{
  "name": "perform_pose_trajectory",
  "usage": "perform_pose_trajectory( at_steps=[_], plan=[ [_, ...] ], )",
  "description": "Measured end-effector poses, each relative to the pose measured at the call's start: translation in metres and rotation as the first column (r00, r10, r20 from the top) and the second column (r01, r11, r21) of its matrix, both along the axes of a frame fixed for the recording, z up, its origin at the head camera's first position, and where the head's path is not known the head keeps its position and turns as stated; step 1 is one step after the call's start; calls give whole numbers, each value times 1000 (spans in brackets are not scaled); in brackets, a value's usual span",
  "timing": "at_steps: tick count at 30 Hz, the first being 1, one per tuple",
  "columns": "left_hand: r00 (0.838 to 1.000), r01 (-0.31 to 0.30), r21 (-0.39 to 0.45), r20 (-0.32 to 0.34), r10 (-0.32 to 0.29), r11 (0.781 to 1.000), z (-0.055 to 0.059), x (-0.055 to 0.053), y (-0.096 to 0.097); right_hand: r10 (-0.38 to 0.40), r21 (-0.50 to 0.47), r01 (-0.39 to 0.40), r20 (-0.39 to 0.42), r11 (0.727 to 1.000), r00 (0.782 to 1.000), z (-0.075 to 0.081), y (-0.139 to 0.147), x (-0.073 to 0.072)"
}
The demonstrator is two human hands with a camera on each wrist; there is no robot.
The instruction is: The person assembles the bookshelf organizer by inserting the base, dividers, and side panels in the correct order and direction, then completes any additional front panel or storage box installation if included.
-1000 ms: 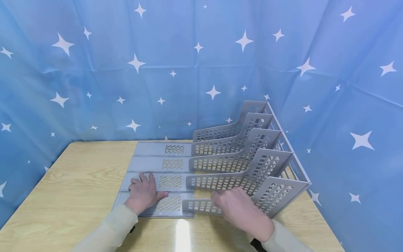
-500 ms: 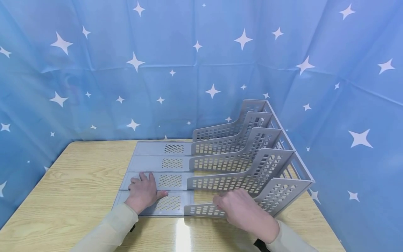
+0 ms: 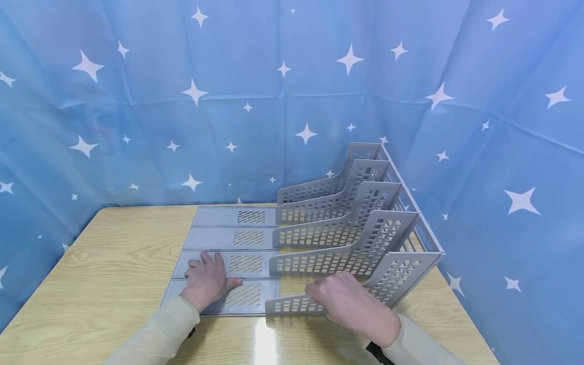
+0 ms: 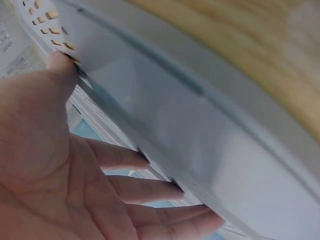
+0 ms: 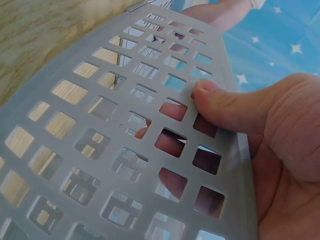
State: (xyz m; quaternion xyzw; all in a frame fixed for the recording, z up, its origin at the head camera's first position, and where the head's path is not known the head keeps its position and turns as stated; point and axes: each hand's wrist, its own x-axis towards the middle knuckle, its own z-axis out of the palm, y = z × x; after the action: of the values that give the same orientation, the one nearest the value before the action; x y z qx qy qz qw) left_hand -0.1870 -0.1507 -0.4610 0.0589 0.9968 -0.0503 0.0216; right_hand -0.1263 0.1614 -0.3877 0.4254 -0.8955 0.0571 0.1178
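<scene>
A grey plastic file rack (image 3: 422, 230) stands on the right side of the table, with several upright perforated dividers. My right hand (image 3: 349, 304) grips the top edge of the nearest divider (image 3: 403, 274). In the right wrist view the thumb lies on the face of that divider (image 5: 237, 195), and fingers show through its holes behind it. Left of the dividers lies a flat grey base panel (image 3: 219, 215) with slotted patches. My left hand (image 3: 207, 281) rests on its near part, fingers spread. In the left wrist view its fingertips touch the panel (image 4: 165, 115).
A wooden table (image 3: 109, 263) bears the rack. Behind and beside it hangs a blue curtain (image 3: 150, 91) with white stars, close to the rack's back right end.
The nearest divider's front end has shifted slightly toward me, with my right hand on it. The rack's right end moved a little right, then back left. My left hand stays in place.
</scene>
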Motion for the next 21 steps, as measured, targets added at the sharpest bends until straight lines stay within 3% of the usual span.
perform_pose_trajectory(
  at_steps=[3,5,6,7,9,11,12,14,15,17,19,21],
  plan=[
    [999,27,58,-29,-25,998,5,-2,4,-5,-6,5,-15,1000,1000,23,2,9],
    [992,113,156,-68,-104,981,9,-6,9,29,-92,-37,-80,995,996,49,9,18],
    [985,167,223,-82,-153,960,11,-8,13,43,-155,-64,-133,986,990,63,15,22],
    [973,230,302,-91,-212,925,11,-11,17,61,-227,-108,-203,968,977,78,23,25],
    [937,343,435,-100,-334,832,12,-16,27,42,-328,-163,-345,930,938,105,43,25],
    [906,395,530,-91,-412,751,11,-21,36,-71,-383,-88,-382,920,921,128,67,20],
    [896,409,552,-91,-434,727,11,-24,39,-153,-407,-6,-355,914,922,136,80,15],
    [883,433,564,-108,-457,703,10,-26,43,-327,-385,238,-185,892,927,146,106,2],
    [879,443,563,-121,-461,698,9,-27,45,-407,-343,360,-76,868,910,147,117,-6],
    [873,465,549,-153,-463,694,8,-28,46,-512,-220,527,125,821,850,145,135,-22],
    [866,481,547,-174,-468,685,7,-28,47,-535,-130,585,286,800,795,137,146,-35],
    [855,500,551,-189,-484,668,7,-28,48,-506,-110,578,372,809,778,128,153,-41]
  ],
)
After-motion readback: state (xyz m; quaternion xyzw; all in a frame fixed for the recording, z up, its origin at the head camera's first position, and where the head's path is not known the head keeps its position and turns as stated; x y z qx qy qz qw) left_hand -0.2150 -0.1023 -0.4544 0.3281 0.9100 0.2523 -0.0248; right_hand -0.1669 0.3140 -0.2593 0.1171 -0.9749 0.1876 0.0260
